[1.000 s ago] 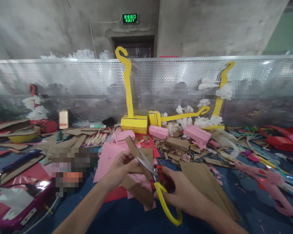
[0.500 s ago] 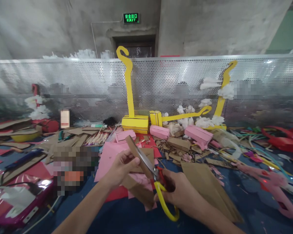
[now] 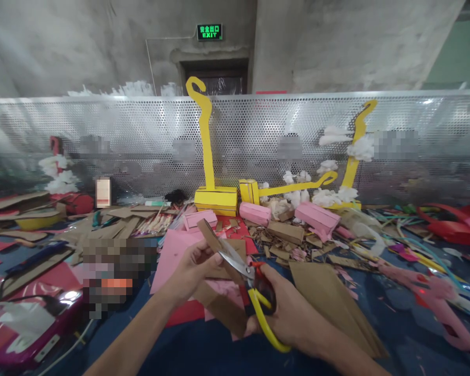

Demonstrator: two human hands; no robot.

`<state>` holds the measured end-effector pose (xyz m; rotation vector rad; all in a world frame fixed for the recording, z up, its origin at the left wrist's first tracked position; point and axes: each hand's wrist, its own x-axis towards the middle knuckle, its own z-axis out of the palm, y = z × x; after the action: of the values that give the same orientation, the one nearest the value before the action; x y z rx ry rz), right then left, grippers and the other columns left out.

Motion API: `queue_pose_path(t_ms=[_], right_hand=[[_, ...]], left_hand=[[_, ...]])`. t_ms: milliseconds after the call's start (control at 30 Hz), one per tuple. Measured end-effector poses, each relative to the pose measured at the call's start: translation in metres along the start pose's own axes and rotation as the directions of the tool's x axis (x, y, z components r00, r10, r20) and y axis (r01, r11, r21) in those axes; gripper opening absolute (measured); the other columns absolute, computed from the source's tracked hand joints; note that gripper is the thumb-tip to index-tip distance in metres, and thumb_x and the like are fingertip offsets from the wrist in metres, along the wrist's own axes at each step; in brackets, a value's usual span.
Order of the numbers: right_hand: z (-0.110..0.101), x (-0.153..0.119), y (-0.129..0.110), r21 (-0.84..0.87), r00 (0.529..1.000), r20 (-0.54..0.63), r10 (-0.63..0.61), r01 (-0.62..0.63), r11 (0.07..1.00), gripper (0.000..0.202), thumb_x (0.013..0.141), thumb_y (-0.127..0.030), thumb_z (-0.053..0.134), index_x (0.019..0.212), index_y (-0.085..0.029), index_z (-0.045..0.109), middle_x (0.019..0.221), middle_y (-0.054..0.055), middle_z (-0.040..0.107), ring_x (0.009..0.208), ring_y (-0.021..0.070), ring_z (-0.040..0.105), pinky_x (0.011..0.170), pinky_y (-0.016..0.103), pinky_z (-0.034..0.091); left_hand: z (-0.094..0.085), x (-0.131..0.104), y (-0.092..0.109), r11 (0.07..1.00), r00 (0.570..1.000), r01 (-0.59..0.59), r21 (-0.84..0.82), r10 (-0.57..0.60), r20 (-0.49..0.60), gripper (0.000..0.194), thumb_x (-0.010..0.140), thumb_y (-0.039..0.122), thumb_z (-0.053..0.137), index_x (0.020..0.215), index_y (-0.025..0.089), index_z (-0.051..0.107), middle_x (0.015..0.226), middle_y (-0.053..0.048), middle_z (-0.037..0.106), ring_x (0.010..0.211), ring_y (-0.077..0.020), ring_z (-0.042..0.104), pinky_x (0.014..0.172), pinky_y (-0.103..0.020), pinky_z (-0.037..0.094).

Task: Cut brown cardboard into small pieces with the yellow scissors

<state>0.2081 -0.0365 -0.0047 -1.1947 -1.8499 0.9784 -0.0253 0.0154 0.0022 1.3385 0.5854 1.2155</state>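
Right hand [image 3: 288,308] grips red-and-yellow-handled metal scissors [image 3: 250,271]; left hand [image 3: 191,269] pinches brown cardboard strip [image 3: 208,235]. Rectangular green-lit "EXIT" sign [image 3: 209,32] glows beyond scissors.

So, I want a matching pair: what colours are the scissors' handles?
The scissors' handles are yellow and red, best seen in the head view.

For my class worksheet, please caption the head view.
Right hand holds scissors to a cardboard strip gripped by the left hand, amid scattered scraps.

Silver-bladed metal scissors [image 3: 250,270] have yellow-and-red handles [image 3: 260,316], with a pink paper sheet [image 3: 167,256] left of them and a dark-lined yellow box [image 3: 215,198] behind.
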Motion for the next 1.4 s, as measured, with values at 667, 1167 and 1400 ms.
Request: queue_pose_path(t_ms=[667,1167,1400], right_hand=[[-0.004,-0.002,-0.007,-0.179,0.983,0.101,-0.150,0.167,0.970,0.010,0.088,-0.022,0.060,0.093,-0.022,0.052,0.086,-0.001,0.059,0.072,0.0145,0.049,0.064,0.025,0.038],[0.002,0.000,0.000,-0.163,0.993,0.005,-0.122,0.121,0.979,0.013,0.087,-0.026,0.062,0.092,-0.021,0.050,0.091,0.002,0.059,0.079,0.0172,0.053,0.069,0.026,0.044],[-0.004,-0.007,-0.018,-0.147,0.982,0.027,-0.185,0.187,0.971,0.035,0.079,-0.021,0.069,0.109,-0.022,0.052,0.114,0.008,0.058,0.103,0.0238,0.055,0.093,0.034,0.046]], left_hand=[[-0.002,-0.001,0.007,0.998,0.998,-0.055,0.039,0.055,0.001,0.021,0.086,0.028,0.072,0.103,0.017,0.071,0.091,-0.005,0.074,0.085,-0.0181,0.069,0.081,-0.029,0.054],[0.003,-0.002,0.008,0.999,0.999,-0.040,0.030,0.040,0.001,0.022,0.085,0.027,0.073,0.104,0.017,0.071,0.097,-0.007,0.077,0.089,-0.0196,0.072,0.084,-0.030,0.056],[0.017,-0.005,0.016,0.997,0.998,0.026,0.075,-0.031,0.063,0.020,0.079,0.024,0.078,0.099,0.019,0.075,0.100,-0.008,0.079,0.090,-0.0251,0.074,0.075,-0.031,0.060]])
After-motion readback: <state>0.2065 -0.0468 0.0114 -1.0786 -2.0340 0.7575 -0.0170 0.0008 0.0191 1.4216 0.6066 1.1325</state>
